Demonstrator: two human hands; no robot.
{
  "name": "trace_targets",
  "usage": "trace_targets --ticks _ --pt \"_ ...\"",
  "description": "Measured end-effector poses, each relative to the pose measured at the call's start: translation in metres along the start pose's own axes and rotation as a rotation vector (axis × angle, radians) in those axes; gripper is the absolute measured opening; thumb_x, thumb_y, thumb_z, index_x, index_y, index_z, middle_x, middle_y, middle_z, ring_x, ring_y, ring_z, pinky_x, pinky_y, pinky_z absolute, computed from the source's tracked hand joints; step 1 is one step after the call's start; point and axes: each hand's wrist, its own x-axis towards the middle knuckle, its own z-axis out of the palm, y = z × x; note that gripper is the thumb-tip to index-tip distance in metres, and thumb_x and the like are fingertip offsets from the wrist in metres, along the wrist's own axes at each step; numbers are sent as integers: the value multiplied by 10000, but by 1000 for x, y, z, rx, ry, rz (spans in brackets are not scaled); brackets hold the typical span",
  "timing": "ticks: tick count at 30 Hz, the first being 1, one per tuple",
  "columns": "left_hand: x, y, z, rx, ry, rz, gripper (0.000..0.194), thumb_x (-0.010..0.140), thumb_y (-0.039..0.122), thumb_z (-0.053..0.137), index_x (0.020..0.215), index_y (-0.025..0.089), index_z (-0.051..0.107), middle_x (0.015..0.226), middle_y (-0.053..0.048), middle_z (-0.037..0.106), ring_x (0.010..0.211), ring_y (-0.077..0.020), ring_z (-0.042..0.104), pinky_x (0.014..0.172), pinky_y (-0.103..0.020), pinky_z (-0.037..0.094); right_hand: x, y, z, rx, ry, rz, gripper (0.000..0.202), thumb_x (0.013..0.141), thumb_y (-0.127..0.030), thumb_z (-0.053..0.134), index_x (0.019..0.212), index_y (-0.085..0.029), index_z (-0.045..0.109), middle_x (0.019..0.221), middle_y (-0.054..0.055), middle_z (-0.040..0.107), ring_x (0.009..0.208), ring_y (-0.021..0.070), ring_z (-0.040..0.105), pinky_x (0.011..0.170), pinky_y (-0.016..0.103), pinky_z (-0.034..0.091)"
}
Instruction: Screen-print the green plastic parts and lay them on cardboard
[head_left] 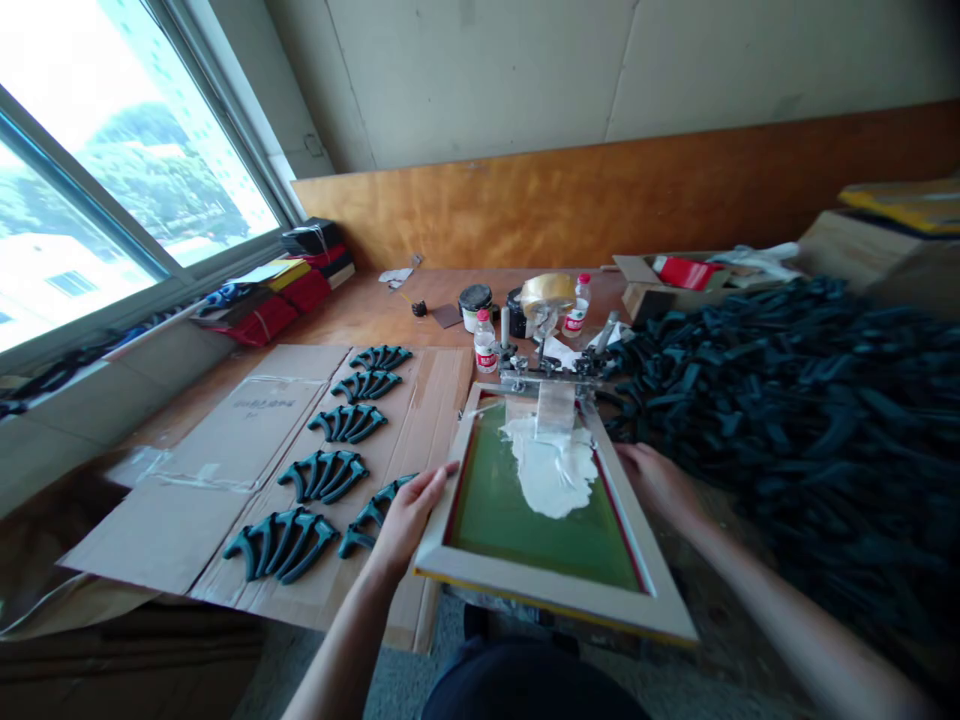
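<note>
A screen printing frame (pixel 555 587) with green mesh lies in front of me, clamped at its far end to a metal hinge (pixel 551 380). White ink (pixel 551 475) is spread over the mesh, and a pale squeegee (pixel 555 408) rests in its far part. At the frame's left side, my left hand (pixel 409 520) is closed on the edge, fingertips against the rim. My right hand (pixel 660 485) is at the right edge; its fingers are partly hidden by the frame, so their grip does not show. Dark curved handles (pixel 281 545) lie in fanned groups on cardboard, one group close to my left hand.
A large heap of dark handles (pixel 817 400) covers the right side. Behind the hinge are plastic bottles (pixel 485 345), a lidded tub (pixel 475 305) and an open carton (pixel 645 285). Flat cardboard (pixel 247 420) spreads to the left, below the window. Red packages (pixel 262 320) line the sill.
</note>
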Motion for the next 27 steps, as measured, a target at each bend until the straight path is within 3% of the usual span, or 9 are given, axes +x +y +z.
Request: trace_targets --ticks 4,7,10,15,18,20,23,25,27 --pt "10 -76 -5 180 27 -60 771 803 560 560 1451 195 360 741 -6 678 680 -180 629 611 -260 477 50 -23 -22 61 58 -42 437 877 -378 571 1263 -175 550 1157 110 594 1008 240 592 802 312 495" --pt "21 -102 -6 368 38 -39 665 848 524 495 1430 218 397 755 -1 678 704 -178 635 630 -255 465 68 -64 -18 17 -139 -167 354 804 -280 677 1130 -183 582 1075 92 606 1007 245 562 823 320 465" --pt "25 -105 -6 432 29 -37 612 859 500 476 1398 213 446 816 -18 699 774 -190 651 674 -257 470 51 -89 -7 -7 -301 -229 78 833 -142 592 902 -176 596 869 55 624 856 204 569 745 289 440" --pt "24 -103 -7 432 60 -38 580 841 497 498 1347 215 514 838 -23 711 810 -200 656 700 -259 476 -2 -82 -9 44 -278 -564 194 822 -24 453 823 -163 589 822 67 609 835 210 532 698 299 408" --pt "24 -106 -6 427 64 -35 579 839 506 500 1334 208 524 851 -26 712 817 -200 657 713 -260 474 -4 -73 -23 113 -357 -711 175 813 -37 484 799 -178 586 800 44 609 805 195 532 664 285 396" --pt "24 -106 -6 407 48 -36 590 843 518 491 1338 197 513 846 -30 711 806 -199 658 707 -263 475 5 -72 -27 153 -416 -687 144 796 -61 536 754 -195 570 759 17 602 773 180 533 640 271 392" --pt "24 -106 -6 329 28 -53 629 831 550 499 1341 182 495 811 -31 707 759 -196 656 674 -267 477 6 -76 -21 155 -296 -575 151 810 -58 517 796 -188 594 781 32 611 802 192 539 667 283 416" --pt "24 -107 -6 252 20 -65 676 810 582 517 1351 178 478 797 -32 709 736 -197 657 659 -272 483 -5 -78 -13 148 -161 -605 211 838 -45 450 866 -161 624 826 69 621 838 211 543 712 311 440" --pt "24 -108 -6 187 12 -70 705 796 600 533 1356 177 465 808 -39 715 740 -204 663 656 -279 492 -17 -78 -10 183 -131 -680 239 855 -58 426 901 -156 639 838 83 628 846 213 551 734 321 456"
